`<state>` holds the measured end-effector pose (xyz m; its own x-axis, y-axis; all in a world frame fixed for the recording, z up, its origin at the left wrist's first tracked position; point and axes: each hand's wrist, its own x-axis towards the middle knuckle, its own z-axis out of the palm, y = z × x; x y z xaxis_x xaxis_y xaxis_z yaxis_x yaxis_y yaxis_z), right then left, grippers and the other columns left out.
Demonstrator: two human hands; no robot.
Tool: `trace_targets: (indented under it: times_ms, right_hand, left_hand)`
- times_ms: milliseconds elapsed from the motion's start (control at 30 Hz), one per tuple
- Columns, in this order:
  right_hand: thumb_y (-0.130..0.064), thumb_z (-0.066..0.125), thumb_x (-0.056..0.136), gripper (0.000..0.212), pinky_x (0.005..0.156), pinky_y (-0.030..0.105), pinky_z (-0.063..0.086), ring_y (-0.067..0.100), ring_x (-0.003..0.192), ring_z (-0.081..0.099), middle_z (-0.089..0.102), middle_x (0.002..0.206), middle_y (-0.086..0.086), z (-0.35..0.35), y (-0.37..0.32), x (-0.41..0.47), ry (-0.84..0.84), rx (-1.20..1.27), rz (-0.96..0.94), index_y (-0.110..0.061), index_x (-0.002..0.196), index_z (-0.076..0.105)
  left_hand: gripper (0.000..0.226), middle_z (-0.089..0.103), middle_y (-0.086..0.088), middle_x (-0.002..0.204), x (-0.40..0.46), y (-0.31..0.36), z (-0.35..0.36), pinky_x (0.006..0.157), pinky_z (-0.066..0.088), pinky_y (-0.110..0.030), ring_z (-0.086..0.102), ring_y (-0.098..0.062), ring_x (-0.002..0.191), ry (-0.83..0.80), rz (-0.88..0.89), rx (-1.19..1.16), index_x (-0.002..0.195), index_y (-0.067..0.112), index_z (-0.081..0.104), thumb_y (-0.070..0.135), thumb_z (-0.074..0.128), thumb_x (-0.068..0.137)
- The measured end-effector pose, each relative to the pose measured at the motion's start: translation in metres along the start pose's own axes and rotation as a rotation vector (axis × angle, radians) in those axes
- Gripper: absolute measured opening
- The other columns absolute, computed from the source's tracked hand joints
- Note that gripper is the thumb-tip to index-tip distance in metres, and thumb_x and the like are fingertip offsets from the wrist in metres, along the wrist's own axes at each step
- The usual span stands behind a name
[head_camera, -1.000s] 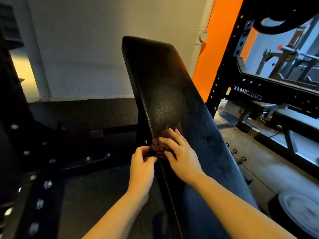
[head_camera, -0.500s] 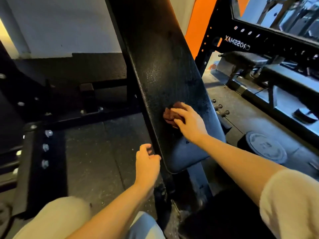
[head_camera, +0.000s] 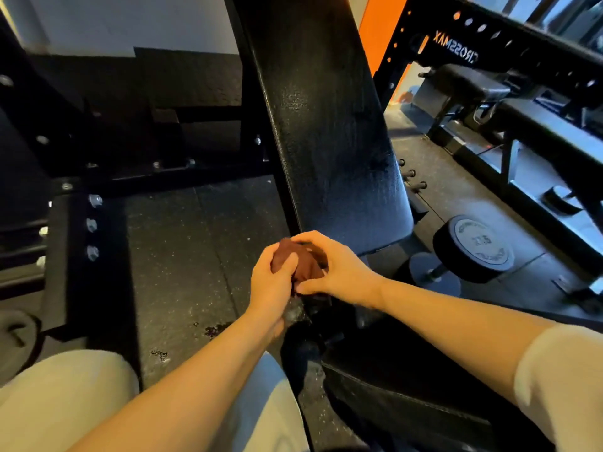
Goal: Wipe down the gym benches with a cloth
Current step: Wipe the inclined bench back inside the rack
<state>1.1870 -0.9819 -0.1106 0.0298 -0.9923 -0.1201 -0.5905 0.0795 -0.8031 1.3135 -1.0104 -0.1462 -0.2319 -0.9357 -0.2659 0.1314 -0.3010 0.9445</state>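
The inclined back pad [head_camera: 326, 125] of the bench rises steeply away from the person, its black textured face presented for wiping. Below it, at the bottom right of the view, sits the seat pad [head_camera: 408, 396], with a gap at the hinge between the two. A second bench [head_camera: 473, 83] stands well apart under the black rack [head_camera: 489, 37] on the right, and a round dumbbell [head_camera: 473, 249] lies on the rubber floor [head_camera: 182, 256] beside the back pad's lower corner.

The dark red cloth [head_camera: 298, 264] is bunched into a wad just below the lower edge of the back pad, held clear of the surface. This placement suggests a regrip or refold before the wad is applied to a pad again.

Both forearms extend forward and converge at the cloth. The left hand [head_camera: 272, 282] grips the wad from the left, thumb curled over its front. The right hand [head_camera: 339, 272] covers it from the right, fingers [head_camera: 310, 238] arched over the top and thumb [head_camera: 310, 288] pinching underneath. Both hands therefore hold the cloth; neither touches a pad
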Motion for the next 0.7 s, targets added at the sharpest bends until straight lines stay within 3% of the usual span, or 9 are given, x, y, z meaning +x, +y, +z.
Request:
trace_targets:
  times_ms: [67,167,233,300,400,500,600,667,700]
  right_hand:
    - [-0.006,0.075,0.079,0.061,0.097,0.025,0.047,0.015,0.117,0.058,0.061,0.127,0.005,-0.016,-0.008,0.008,0.015,-0.057,0.056,-0.016,0.133,0.05]
    - [-0.017,0.058,0.089,0.041,0.096,0.036,0.043,0.028,0.118,0.054,0.055,0.13,0.009,-0.047,0.003,0.001,0.145,-0.668,0.239,-0.012,0.13,0.053]
    - [-0.023,0.053,0.09,0.031,0.087,0.038,0.048,0.03,0.109,0.056,0.058,0.122,0.009,-0.055,0.009,-0.021,0.006,-0.976,0.451,-0.013,0.119,0.058]
    - [-0.025,0.052,0.087,0.024,0.074,0.034,0.049,0.028,0.097,0.06,0.064,0.106,0.005,-0.057,0.0,-0.045,-0.093,-1.066,0.601,-0.016,0.106,0.062]
    - [-0.026,0.05,0.087,0.014,0.06,0.03,0.04,0.025,0.081,0.056,0.056,0.083,0.0,-0.058,-0.033,-0.073,0.043,-1.1,0.621,-0.018,0.09,0.062]
    - [-0.029,0.049,0.092,0.022,0.064,0.033,0.04,0.024,0.073,0.049,0.046,0.075,0.0,-0.049,-0.066,-0.123,0.143,-1.244,0.663,-0.018,0.074,0.048]
    - [-0.05,0.041,0.095,0.033,0.07,0.034,0.041,0.025,0.089,0.058,0.062,0.098,0.003,-0.036,-0.082,-0.193,0.109,-1.401,0.699,-0.021,0.092,0.056]
    - [-0.062,0.033,0.092,0.054,0.097,0.042,0.041,0.022,0.108,0.058,0.064,0.113,-0.001,-0.027,-0.08,-0.24,0.123,-1.403,0.622,-0.02,0.108,0.062]
    - [-0.063,0.033,0.09,0.059,0.109,0.05,0.032,0.022,0.118,0.055,0.063,0.121,-0.001,-0.025,-0.074,-0.259,0.15,-1.396,0.552,-0.021,0.119,0.063]
  left_hand:
    - [0.024,0.059,0.007,0.097,0.016,0.002,-0.016,0.078,0.045,-0.026,0.057,-0.017,0.094,0.106,0.147,0.077,0.113,0.023,0.052,0.006,0.052,0.095]
    - [0.038,0.051,-0.004,0.118,0.059,0.017,-0.021,0.086,0.038,-0.024,0.049,-0.015,0.102,0.113,0.287,0.252,0.129,0.016,0.046,0.005,0.053,0.093]
    - [0.042,0.043,-0.006,0.126,0.076,0.026,-0.008,0.088,0.036,-0.02,0.044,-0.013,0.107,0.047,0.32,0.303,0.134,0.015,0.044,0.006,0.052,0.094]
    - [0.041,0.042,-0.008,0.13,0.076,0.022,0.004,0.088,0.034,-0.016,0.044,-0.014,0.109,0.001,0.312,0.334,0.135,0.015,0.045,0.005,0.05,0.095]
    - [0.034,0.05,-0.005,0.121,0.045,-0.012,0.01,0.091,0.046,-0.024,0.051,-0.009,0.1,-0.061,0.31,0.305,0.12,0.017,0.055,0.001,0.054,0.089]
    - [0.03,0.056,0.004,0.109,-0.018,-0.039,0.025,0.085,0.041,-0.01,0.052,0.008,0.096,-0.391,0.498,0.235,0.11,0.02,0.059,0.001,0.061,0.087]
    - [0.031,0.06,0.001,0.114,-0.066,-0.038,0.058,0.095,0.039,-0.015,0.053,0.001,0.11,-0.9,0.711,0.184,0.113,0.019,0.063,0.005,0.061,0.085]
    - [0.032,0.062,-0.002,0.117,-0.081,-0.031,0.069,0.099,0.042,-0.024,0.055,-0.009,0.114,-1.079,0.767,0.22,0.114,0.013,0.066,0.004,0.059,0.084]
    - [0.032,0.063,-0.001,0.116,-0.082,-0.026,0.071,0.1,0.043,-0.027,0.056,-0.009,0.114,-1.092,0.774,0.235,0.113,0.014,0.067,0.005,0.059,0.083]
